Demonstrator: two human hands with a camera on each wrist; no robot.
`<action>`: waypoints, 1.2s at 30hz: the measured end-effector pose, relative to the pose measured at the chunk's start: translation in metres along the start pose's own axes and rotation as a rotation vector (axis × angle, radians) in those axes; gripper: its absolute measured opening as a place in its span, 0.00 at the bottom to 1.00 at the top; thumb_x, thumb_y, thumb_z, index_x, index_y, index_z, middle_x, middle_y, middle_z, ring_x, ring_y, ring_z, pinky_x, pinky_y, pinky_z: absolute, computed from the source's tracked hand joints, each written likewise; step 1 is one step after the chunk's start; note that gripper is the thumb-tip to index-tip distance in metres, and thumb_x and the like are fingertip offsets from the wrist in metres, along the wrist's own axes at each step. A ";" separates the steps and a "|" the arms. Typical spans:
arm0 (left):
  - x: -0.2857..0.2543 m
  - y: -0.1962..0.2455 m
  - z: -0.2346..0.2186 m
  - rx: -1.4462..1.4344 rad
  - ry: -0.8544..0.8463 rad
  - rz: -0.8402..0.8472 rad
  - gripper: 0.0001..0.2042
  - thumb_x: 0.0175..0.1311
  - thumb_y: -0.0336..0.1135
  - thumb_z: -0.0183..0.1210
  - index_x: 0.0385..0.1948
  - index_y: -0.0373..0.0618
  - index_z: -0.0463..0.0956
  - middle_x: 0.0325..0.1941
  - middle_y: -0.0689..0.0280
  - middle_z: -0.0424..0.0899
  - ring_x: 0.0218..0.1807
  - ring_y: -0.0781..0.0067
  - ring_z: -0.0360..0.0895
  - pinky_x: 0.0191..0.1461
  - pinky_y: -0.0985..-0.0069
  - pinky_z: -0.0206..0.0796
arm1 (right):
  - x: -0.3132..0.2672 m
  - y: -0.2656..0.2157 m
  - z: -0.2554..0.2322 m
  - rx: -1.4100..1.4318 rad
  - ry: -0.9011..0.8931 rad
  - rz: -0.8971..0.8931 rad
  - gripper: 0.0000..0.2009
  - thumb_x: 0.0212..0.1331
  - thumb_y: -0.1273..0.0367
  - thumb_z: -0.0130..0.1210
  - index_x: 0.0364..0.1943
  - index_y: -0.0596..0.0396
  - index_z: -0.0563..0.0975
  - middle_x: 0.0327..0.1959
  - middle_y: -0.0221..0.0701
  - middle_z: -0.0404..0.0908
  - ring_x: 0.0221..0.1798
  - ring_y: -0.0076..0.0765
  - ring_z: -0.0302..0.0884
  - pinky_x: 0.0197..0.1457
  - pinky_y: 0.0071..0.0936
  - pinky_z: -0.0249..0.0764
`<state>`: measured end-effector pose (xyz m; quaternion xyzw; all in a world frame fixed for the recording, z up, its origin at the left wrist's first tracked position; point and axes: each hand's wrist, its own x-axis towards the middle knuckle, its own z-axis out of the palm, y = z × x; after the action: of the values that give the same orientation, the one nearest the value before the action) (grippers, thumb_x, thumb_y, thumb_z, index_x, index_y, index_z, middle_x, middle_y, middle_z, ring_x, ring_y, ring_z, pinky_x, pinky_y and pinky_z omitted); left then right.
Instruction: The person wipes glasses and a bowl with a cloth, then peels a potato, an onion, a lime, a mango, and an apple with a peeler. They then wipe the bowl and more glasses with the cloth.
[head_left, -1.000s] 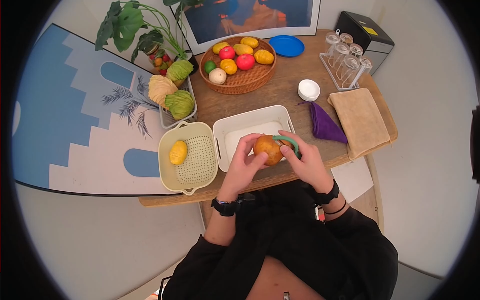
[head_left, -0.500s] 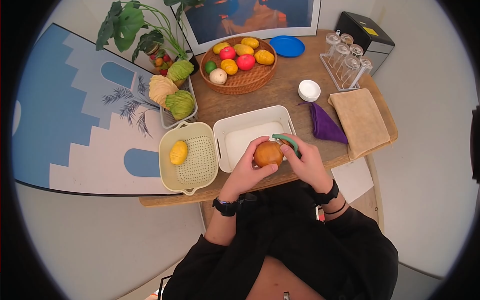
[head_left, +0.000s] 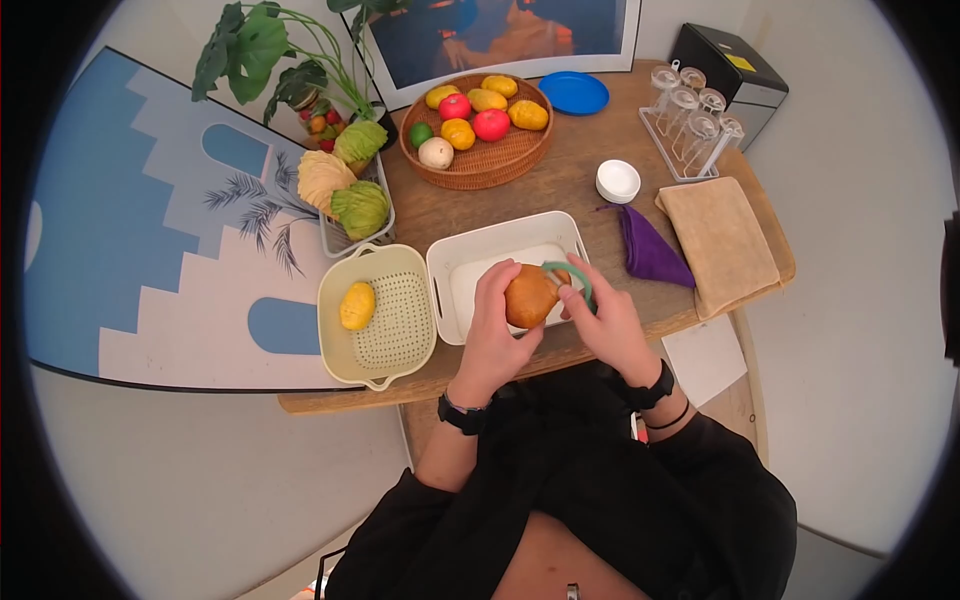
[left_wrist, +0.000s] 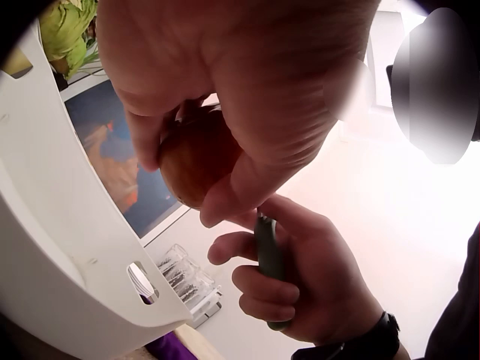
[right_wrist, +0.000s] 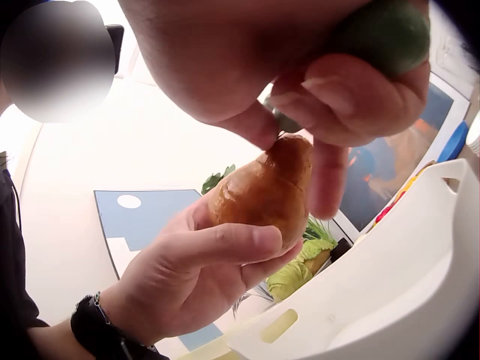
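Over the white bin (head_left: 452, 318), my left hand (head_left: 490, 325) grips a brown pear (head_left: 530, 296) with fingers and thumb around its round body. The pear's narrow end points toward my right hand (head_left: 610, 325), which holds a green-handled peeler (head_left: 580, 277). In the right wrist view, the peeler's head sits right at the narrow tip of the pear (right_wrist: 262, 187), mostly hidden by my fingers. The left wrist view shows the green handle (left_wrist: 268, 251) inside my curled right fingers.
A yellow-green colander (head_left: 395, 372) with a yellow potato-like piece (head_left: 357, 305) stands left of the bin. Farther back are a wicker basket (head_left: 490, 177) of produce and a crate of cabbages (head_left: 358, 208). White bowls (head_left: 618, 181), a purple cloth (head_left: 652, 250), a tan towel (head_left: 720, 245) and glasses (head_left: 685, 105) are on the right.
My left hand has turned the pear and shifted its grip, with the thumb now lower on it. The peeler has tilted slightly and moved a little to the left over the narrow end.
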<state>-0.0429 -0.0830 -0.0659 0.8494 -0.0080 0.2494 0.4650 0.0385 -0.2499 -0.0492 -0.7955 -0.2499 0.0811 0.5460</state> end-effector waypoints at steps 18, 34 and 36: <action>-0.002 -0.001 0.006 -0.168 0.121 -0.251 0.38 0.52 0.27 0.73 0.64 0.40 0.58 0.62 0.54 0.69 0.63 0.60 0.73 0.66 0.66 0.68 | -0.003 -0.007 -0.006 -0.186 -0.005 -0.227 0.25 0.66 0.63 0.59 0.67 0.47 0.70 0.20 0.45 0.79 0.25 0.57 0.81 0.29 0.45 0.74; -0.010 -0.022 -0.007 -1.577 -0.330 -0.563 0.32 0.74 0.62 0.43 0.65 0.42 0.65 0.50 0.52 0.81 0.48 0.59 0.81 0.53 0.61 0.74 | 0.016 -0.016 -0.015 -0.036 0.026 -0.136 0.25 0.66 0.66 0.58 0.67 0.47 0.72 0.23 0.45 0.80 0.24 0.52 0.80 0.31 0.35 0.74; -0.008 -0.019 -0.006 -1.643 -0.317 -0.561 0.32 0.74 0.61 0.45 0.66 0.42 0.64 0.50 0.52 0.81 0.48 0.59 0.81 0.53 0.62 0.75 | 0.014 -0.018 -0.016 0.030 0.045 -0.189 0.25 0.66 0.67 0.58 0.68 0.47 0.72 0.24 0.43 0.81 0.24 0.46 0.81 0.32 0.32 0.75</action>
<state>-0.0477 -0.0689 -0.0813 0.2418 -0.0402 -0.0793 0.9662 0.0508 -0.2511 -0.0247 -0.7615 -0.3105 0.0152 0.5687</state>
